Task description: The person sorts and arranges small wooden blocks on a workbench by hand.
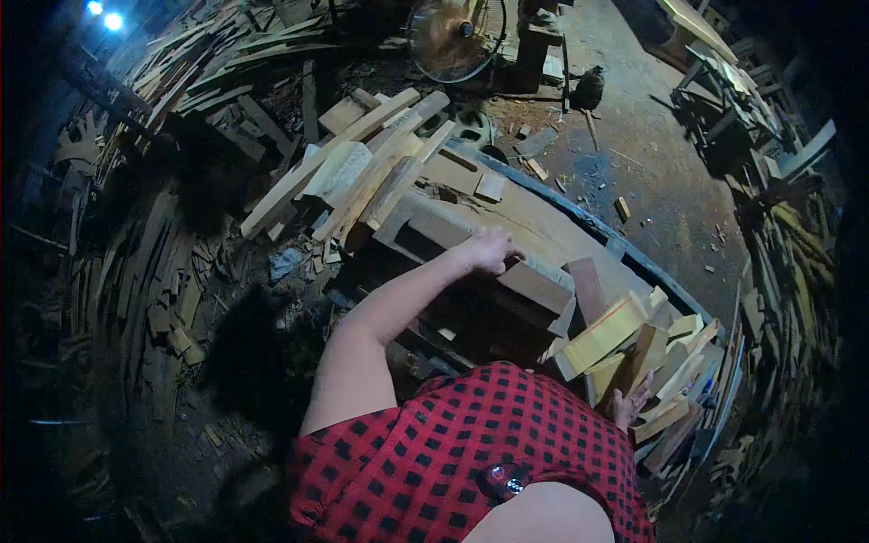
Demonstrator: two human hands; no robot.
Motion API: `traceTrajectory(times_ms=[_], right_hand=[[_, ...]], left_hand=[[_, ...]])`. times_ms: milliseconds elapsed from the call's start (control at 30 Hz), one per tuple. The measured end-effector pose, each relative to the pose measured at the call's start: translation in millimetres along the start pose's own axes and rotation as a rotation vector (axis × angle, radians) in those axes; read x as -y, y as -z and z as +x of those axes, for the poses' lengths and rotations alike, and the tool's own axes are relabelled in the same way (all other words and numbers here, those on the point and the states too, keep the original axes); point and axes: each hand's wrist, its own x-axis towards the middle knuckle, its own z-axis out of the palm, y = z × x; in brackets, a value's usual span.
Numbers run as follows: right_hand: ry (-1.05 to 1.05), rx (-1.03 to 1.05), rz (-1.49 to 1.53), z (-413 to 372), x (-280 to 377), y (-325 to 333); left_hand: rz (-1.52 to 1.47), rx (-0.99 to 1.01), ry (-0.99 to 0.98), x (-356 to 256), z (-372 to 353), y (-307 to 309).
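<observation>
My left hand point(489, 250) reaches across to the near edge of the wooden workbench point(543, 237), its fingers curled down; whatever may be in them is hidden. Beside it, a thick squared timber point(536, 288) runs along that edge. On the right, close to my body, my right hand point(631, 404) closes around the lower end of a brown wooden block point(644, 356). Around that block lean several short cut pieces, among them a pale yellow wooden block point(605, 337). A dark flat board point(587, 290) stands between the two hands.
Long planks point(380, 176) lie stacked at the bench's far left end. A blue-edged rail point(579, 217) borders its far side. Beyond stands a round fan point(455, 41). Offcuts point(172, 271) are heaped on the left floor, with more wood piled along the right.
</observation>
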Motion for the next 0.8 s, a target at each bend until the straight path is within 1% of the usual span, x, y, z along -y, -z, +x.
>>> traceTrajectory(times_ms=[67, 100, 133, 167, 200, 267, 300, 333, 400, 467, 500, 567, 600, 633, 667, 700, 733, 800], right_hand=[[0.029, -0.019, 0.007, -1.1, -3.1, 0.4], [0.050, -0.022, 0.011, -0.8, 0.2, 2.9], [0.072, -0.023, 0.014, -0.8, 3.8, 5.3], [0.072, -0.020, 0.011, -1.4, 7.9, 7.8], [0.059, -0.017, 0.028, -3.3, 19.9, 15.7], [0.037, -0.018, 0.033, -7.8, 39.3, 29.1], [-0.014, 0.008, 0.059, -9.5, 47.4, 35.2], [-0.062, 0.030, 0.088, -9.3, 50.9, 39.5], [-0.060, 0.045, 0.124, -5.9, 47.9, 42.7], [0.131, 0.005, 0.342, -0.8, 41.3, 46.8], [0.144, 0.007, 0.341, 1.8, 33.9, 49.0], [0.089, 0.023, 0.480, 10.4, 23.0, 49.2], [0.101, 0.028, 0.485, 11.8, 32.5, 52.2], [0.050, 0.039, 0.734, 8.6, 49.8, 62.5], [-0.008, 0.051, 0.982, 5.4, 67.4, 76.4], [0.108, 0.023, 0.845, 7.1, 87.2, 95.2], [0.106, 0.027, 0.844, 10.9, 96.4, 95.9], [0.186, 0.111, 0.839, 19.4, 112.1, 97.4]], left_hand=[[0.041, -0.216, -0.063, 1.7, -6.3, -13.8], [0.040, -0.213, -0.066, -1.8, -9.9, -18.1], [0.046, -0.205, -0.020, -6.3, -14.9, -23.9], [0.051, -0.197, 0.028, -12.1, -19.8, -30.6], [0.046, -0.195, 0.028, -19.6, -24.5, -39.8], [0.166, -0.431, 0.033, -37.2, -29.5, -60.5], [0.204, -0.576, 0.031, -39.7, -28.5, -69.0], [0.198, -0.579, 0.021, -39.3, -25.9, -74.5], [0.166, -0.635, 0.024, -37.3, -26.3, -78.3], [0.141, -0.617, 0.032, -37.9, -27.8, -76.6], [0.119, -0.596, 0.037, -38.0, -29.3, -76.0], [0.097, -0.603, 0.032, -32.4, -31.9, -79.8], [0.075, -0.597, 0.014, -29.1, -34.7, -81.4], [0.077, -0.599, 0.025, -27.0, -38.7, -81.0], [0.079, -0.604, -0.013, -25.7, -42.9, -80.1], [0.078, -0.606, -0.054, -25.0, -46.4, -80.7], [0.076, -0.603, -0.052, -22.8, -46.6, -83.2], [-0.165, -0.698, -0.065, -17.8, -43.5, -84.1]])
